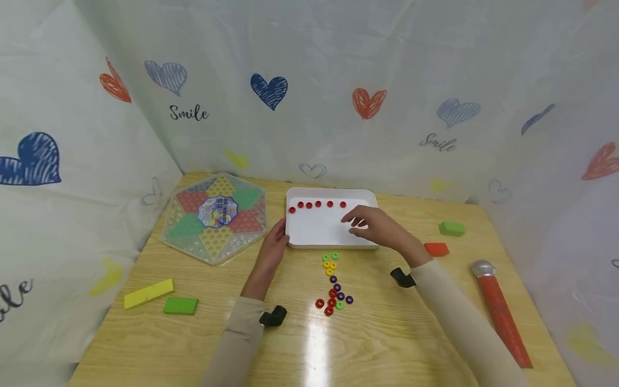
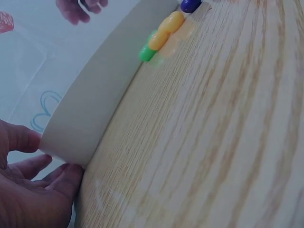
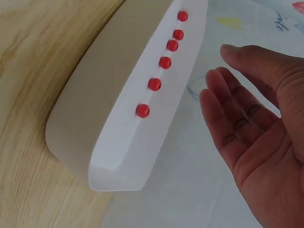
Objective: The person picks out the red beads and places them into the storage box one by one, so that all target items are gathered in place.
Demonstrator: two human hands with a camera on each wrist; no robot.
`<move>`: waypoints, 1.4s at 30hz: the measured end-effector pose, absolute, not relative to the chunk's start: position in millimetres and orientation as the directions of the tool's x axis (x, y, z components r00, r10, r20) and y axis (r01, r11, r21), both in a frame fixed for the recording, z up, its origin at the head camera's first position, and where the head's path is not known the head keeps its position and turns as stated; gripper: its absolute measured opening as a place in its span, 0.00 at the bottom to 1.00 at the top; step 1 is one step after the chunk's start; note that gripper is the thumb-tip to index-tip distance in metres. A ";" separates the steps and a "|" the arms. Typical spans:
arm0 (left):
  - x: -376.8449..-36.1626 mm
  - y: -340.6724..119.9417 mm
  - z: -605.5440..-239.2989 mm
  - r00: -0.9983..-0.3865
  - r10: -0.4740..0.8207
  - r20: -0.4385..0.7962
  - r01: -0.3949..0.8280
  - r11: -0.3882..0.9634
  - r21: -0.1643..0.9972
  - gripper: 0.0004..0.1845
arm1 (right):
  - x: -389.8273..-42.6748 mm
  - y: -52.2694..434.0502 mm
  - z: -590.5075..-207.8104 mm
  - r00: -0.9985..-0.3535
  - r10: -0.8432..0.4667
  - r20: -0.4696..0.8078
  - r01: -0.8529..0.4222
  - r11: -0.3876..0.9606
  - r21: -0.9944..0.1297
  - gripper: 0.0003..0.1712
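Observation:
A white tray lies on the table, with several red beads in a row along its far side. My left hand grips the tray's near left corner; in the left wrist view its thumb is at the rim and the fingertips are against the outer wall. Over the tray's right part hovers my right hand, fingers loosely bent and nothing between them. The right wrist view shows its bare palm beside the tray. Loose green, yellow, purple and red beads lie on the table in front of the tray.
A hexagonal Chinese checkers board lies left of the tray. Yellow and green blocks are at the left. On the right are a red block, a green block and a red toy microphone. A printed curtain surrounds the table.

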State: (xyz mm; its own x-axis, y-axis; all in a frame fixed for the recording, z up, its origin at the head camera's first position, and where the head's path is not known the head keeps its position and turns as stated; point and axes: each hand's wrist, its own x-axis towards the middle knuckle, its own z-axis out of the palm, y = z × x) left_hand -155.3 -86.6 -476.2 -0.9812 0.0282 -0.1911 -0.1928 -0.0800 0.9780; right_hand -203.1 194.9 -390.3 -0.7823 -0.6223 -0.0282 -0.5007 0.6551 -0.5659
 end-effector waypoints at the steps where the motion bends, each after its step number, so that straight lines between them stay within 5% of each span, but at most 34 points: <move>1: -155.3 -86.6 -476.4 -0.982 0.027 -0.189 -0.190 -0.076 0.979 0.28 | -198.1 194.4 -389.2 -0.777 -0.630 -0.015 -0.510 0.643 -0.570 0.17; 8: -154.8 -85.4 -476.5 -0.982 0.012 -0.190 -0.190 -0.060 0.980 0.28 | -162.2 186.5 -391.0 -0.708 -0.705 0.039 -0.575 0.543 -0.612 0.15; 23: -157.4 -86.6 -476.4 -0.977 0.012 -0.212 -0.213 -0.055 0.976 0.29 | -117.6 166.9 -426.7 -0.561 -0.813 -0.156 -0.514 0.490 -0.704 0.12; 42: -155.9 -85.6 -474.3 -0.976 0.004 -0.217 -0.217 -0.062 0.974 0.29 | -104.9 157.1 -440.7 -0.579 -0.800 -0.159 -0.596 0.548 -0.587 0.08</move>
State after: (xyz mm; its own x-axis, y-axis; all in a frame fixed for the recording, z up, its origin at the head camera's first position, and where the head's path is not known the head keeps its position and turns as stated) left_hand -155.9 -85.6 -474.3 -0.9761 0.0040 -0.2174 -0.2172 -0.0622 0.9741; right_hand -104.9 157.1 -440.7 -0.5787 -0.7999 -0.1589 -0.5960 0.5479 -0.5870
